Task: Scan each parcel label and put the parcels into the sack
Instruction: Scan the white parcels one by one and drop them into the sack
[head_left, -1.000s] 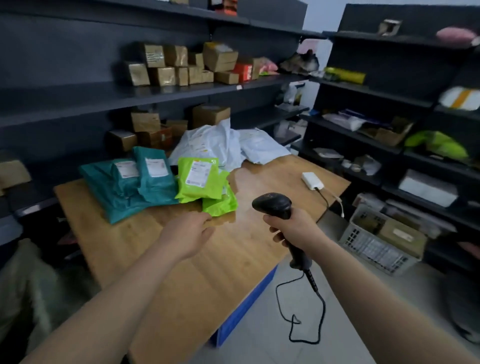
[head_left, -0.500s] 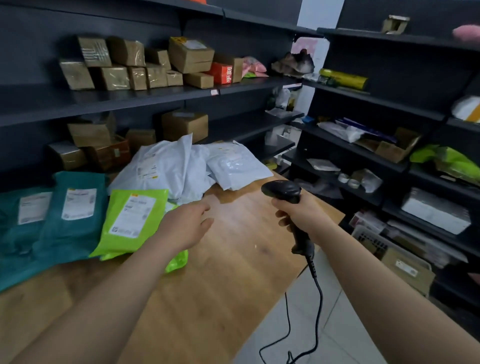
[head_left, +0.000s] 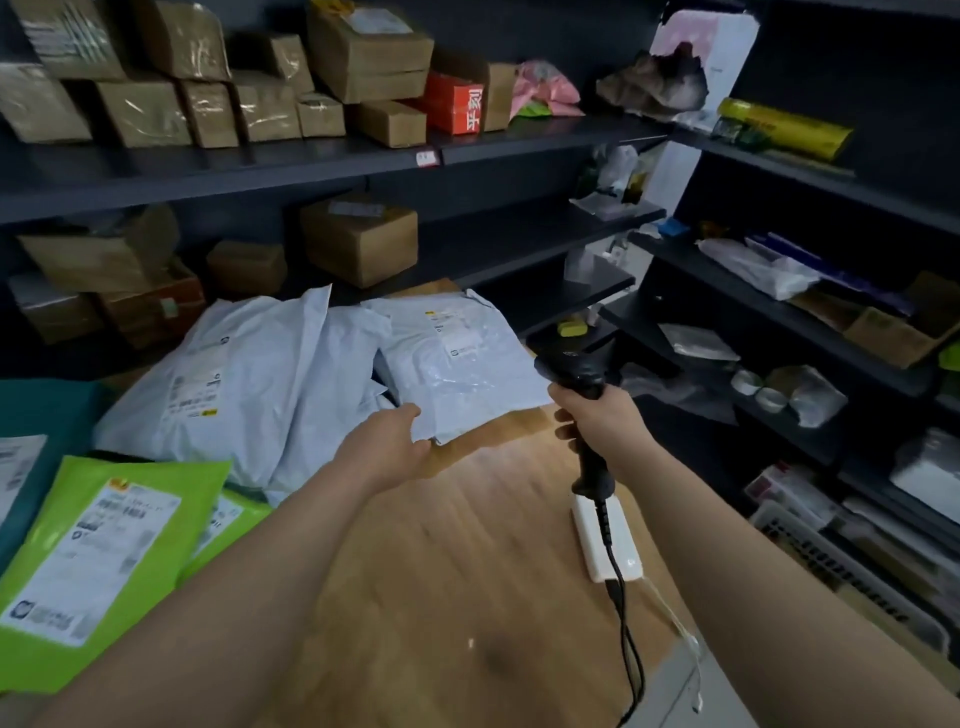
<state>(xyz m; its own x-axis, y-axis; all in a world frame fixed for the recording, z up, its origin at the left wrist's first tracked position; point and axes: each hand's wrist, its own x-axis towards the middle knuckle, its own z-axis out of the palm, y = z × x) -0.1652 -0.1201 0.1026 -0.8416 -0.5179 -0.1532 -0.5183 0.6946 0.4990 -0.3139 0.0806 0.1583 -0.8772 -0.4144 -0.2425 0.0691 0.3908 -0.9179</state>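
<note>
1. Table (head_left: 467, 561): wooden top, bare wood across its middle and near part, between the two arms. Its right edge runs just past the right forearm.
2. Left hand (head_left: 387, 447): arm stretched over table middle, palm turned inward. Fingers and thumb bracket the near corner of white parcel (head_left: 457, 374). Whether the pinch is closed, cannot tell.
3. Right hand (head_left: 597, 421): over the table's right side, well apart from the left hand, fist wrapped round the handle of scanner (head_left: 584, 384).
4. White parcel: at the table's far side, on top of a pile of other white bags. Label face up, long axis running near to far, near corner slightly off the wood.
5. Green parcel (head_left: 98, 551): table's left near part, flat, label up.
6. Scanner: long axis nearly upright, head up and aimed toward the table's far side, cable trailing down past the right edge.
7. White box (head_left: 605, 545): table's right edge, under the scanner handle.
</note>
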